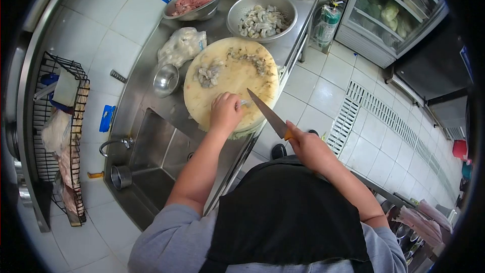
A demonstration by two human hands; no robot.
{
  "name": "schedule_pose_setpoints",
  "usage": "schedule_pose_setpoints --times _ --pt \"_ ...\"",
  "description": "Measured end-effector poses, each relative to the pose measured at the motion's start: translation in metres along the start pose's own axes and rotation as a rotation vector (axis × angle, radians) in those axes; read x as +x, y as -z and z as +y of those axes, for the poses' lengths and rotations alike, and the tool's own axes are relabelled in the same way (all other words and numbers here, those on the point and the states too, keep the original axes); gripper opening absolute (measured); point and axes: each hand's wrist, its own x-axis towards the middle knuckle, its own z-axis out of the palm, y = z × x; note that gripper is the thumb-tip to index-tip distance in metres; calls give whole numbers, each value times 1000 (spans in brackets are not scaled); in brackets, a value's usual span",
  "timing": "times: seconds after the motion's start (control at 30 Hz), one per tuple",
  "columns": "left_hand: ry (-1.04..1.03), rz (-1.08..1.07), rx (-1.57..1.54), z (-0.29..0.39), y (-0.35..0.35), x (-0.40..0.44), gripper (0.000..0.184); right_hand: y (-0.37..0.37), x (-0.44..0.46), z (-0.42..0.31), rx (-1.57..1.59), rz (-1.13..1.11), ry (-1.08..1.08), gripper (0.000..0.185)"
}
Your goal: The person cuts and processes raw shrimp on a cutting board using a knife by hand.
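My right hand (308,144) grips the orange handle of a kitchen knife (268,112), its blade angled over the near right edge of a round cutting board (242,83). On the board's near side rests my left hand (226,111), fingers curled and closed by a small greyish piece that looks like shrimp (246,103). The fingers partly hide that piece. A pile of peeled shrimp (208,74) lies at the board's left, and dark scraps (257,61) are spread along its far right. Beyond the board stands a metal colander (237,26) holding more shrimp (268,21).
A bowl of raw meat (196,2), a plastic bag (182,46) and a small metal bowl (166,80) stand on the steel counter. The sink (151,156) with its faucet (118,143) is at left. A wire rack (63,136) hangs on the wall. A glass-door fridge (391,10) stands right.
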Motion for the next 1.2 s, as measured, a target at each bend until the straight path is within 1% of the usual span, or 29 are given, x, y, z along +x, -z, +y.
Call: schedule_pose_setpoints --times 0.27,0.37,0.43,0.67,0.73,0.87,0.93,1.07,1.17,1.2 --pt "31 27 77 -14 26 -20 8 -1 3 2 -18 -11 3 54" --pt "1 41 87 -20 30 -24 9 -4 3 3 -28 7 -12 57" --pt "-38 23 46 -20 32 -26 9 2 -3 -7 -82 17 88 56" --pt "-35 16 16 -14 26 -28 11 9 1 -25 -196 -57 143 54" --pt "-39 24 29 -16 24 -28 11 6 7 -24 -238 -113 186 54" --pt "-12 34 12 -18 21 -31 11 -5 14 -20 -264 -86 184 57" --pt "-4 17 5 -17 22 -31 12 6 12 -35 -345 -173 136 57" --pt "13 23 -20 -19 21 -32 12 5 13 -35 -354 -141 139 57" --pt "20 21 -11 -20 18 -32 13 5 12 -32 -316 -153 178 58" --pt "18 27 -15 -20 18 -32 13 1 12 -29 -308 -125 195 59"
